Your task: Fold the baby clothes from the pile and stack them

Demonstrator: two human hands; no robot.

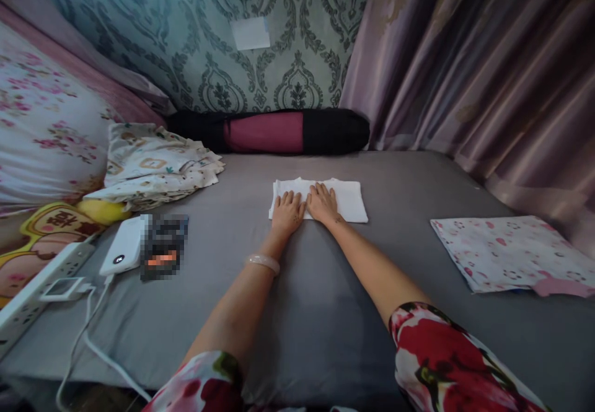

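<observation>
A white folded cloth (351,201) lies flat on the grey bed sheet (297,313), roughly rectangular with small uneven bits along its far edge. My left hand (288,212) rests palm down on its left part, fingers stretched out. Close beside it, my right hand (322,202) lies flat near the middle of the cloth, fingers pointing away from me. Neither hand grips anything. The cloth's right end shows uncovered. A pale bangle circles my left wrist.
To the right lies a folded patterned cloth (506,251). On the left are a crumpled printed cloth (158,161), a white power bank (124,245) with a cable, and a power strip (44,294). A long black and maroon roll (264,132) lies against the wall.
</observation>
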